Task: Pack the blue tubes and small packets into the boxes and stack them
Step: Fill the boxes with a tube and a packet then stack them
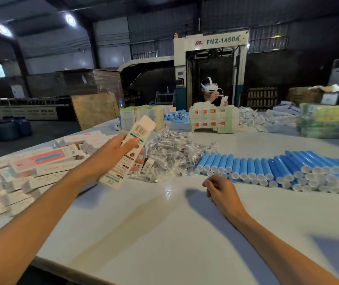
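My left hand (115,156) grips a long white box (130,150) with green and black print, held tilted above the table with one end flap up. My right hand (221,191) hovers over the white table (164,233) with its fingers loosely curled and nothing in them, just short of the blue tubes (277,171). These tubes lie in a wide heap to the right, white caps facing me. A pile of small clear packets (172,151) sits in the middle, behind the box.
Packed white and pink boxes (26,173) are stacked at the left. Flat box blanks (213,120) and green stacks (329,122) stand at the far side, where another person (211,93) works. More blue tubes (177,116) lie beyond.
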Demonstrator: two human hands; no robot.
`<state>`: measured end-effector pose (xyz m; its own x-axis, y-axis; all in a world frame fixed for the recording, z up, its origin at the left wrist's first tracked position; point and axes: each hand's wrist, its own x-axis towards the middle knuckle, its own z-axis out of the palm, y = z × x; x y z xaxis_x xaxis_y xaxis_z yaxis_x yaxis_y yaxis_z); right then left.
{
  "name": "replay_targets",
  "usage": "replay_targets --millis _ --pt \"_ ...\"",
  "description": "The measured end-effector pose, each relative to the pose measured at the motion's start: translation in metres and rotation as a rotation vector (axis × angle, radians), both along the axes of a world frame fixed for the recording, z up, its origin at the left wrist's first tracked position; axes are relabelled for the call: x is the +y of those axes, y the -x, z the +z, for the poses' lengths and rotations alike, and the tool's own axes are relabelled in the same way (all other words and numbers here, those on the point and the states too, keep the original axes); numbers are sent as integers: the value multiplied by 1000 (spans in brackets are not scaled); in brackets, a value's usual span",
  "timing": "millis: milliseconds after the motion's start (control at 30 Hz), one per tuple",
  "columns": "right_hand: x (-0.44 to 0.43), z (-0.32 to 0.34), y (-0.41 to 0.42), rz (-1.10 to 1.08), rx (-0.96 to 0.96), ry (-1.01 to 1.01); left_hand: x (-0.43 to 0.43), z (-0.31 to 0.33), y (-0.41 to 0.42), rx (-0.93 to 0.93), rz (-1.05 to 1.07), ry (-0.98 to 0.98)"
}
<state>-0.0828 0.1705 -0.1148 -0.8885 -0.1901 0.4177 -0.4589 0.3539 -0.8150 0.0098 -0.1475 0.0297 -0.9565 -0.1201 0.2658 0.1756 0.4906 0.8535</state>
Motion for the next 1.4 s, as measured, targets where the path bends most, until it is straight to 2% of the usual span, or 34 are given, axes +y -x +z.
replay_targets --millis 33,67,167,267,367,500,600,667,767,833,933,1100,1267,1333,1400 --pt "0 0 0 -2 1 0 16 -5 4 -38 -111 -172" --pt "0 1 0 -6 3 -3 31 -12 10 -60 -183 -261" --pt "-1 2 -1 -31 -6 -12 73 -37 27 -89 -291 -363" --pt "-2 5 -1 -51 -30 -4 111 -64 44 -142 -343 -554" --pt "-1 6 -2 -87 -26 2 141 -87 57 -147 -305 -738" --pt "5 12 6 -270 46 -58 156 -112 65 -138 -223 -786" --pt "24 31 30 -445 25 -93 154 -119 66 -165 -191 -807" --pt "46 47 49 -546 3 -256 153 -120 65 -189 -191 -845" --pt "84 61 69 -750 40 -665 152 -120 62 -184 -207 -891" --pt "104 63 75 -808 -1 -884 153 -118 62 -165 -231 -897" --pt "122 60 78 -815 -98 -1052 154 -117 62 -168 -265 -880" --pt "127 61 77 -809 -131 -1111 156 -117 62 -176 -331 -890" --pt "120 62 71 -772 -159 -1079 156 -116 62 -140 -360 -901" --pt "114 68 66 -799 -47 -976 155 -115 62 -107 -375 -889" --pt "104 83 60 -738 74 -713 154 -115 61 -61 -405 -837"
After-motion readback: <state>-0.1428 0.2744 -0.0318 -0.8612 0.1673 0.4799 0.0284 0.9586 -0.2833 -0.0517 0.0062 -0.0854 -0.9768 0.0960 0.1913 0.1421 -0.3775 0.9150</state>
